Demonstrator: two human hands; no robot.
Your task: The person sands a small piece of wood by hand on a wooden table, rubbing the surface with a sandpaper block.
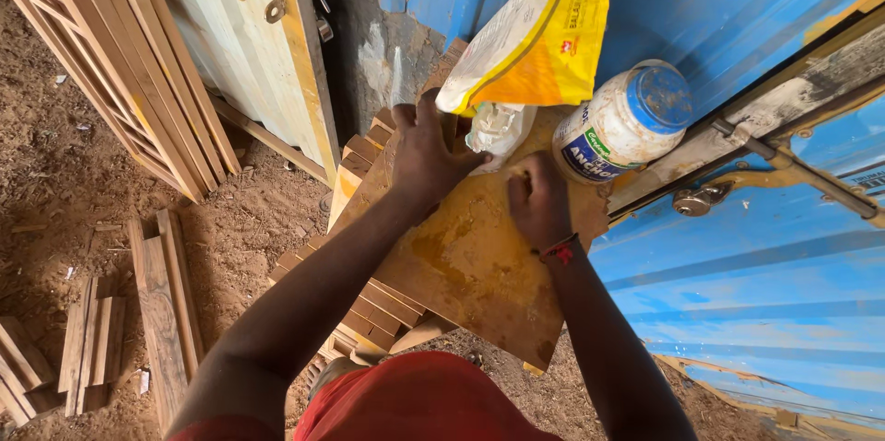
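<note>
Right hand [537,204]: it rests on the stained board [470,266] with its fingers curled in. I cannot tell if they hold anything.
Left hand [426,153]: its fingers grip the bottom edge of the yellow and white bag [539,31], just by the small white plastic bag [498,126] under it.
Board: it lies tilted on a stack of short wood pieces [369,298]. It could slide off if a hand pushes hard, because the stack looks uneven.
Yellow and white bag: it hangs over the far end of the board. It could tip and spill if the left hand lets go.
Jar [624,121]: white with a blue lid, it lies on its side at the board's far edge, touching the blue metal wall [765,266]. A bump could make it roll off.
In the way: the jar and the small bag crowd the far end, so there is little room there.
Around: loose planks [166,303] on the dirt ground [55,183] to the left, and wooden frames [120,63] leaning farther back.
</note>
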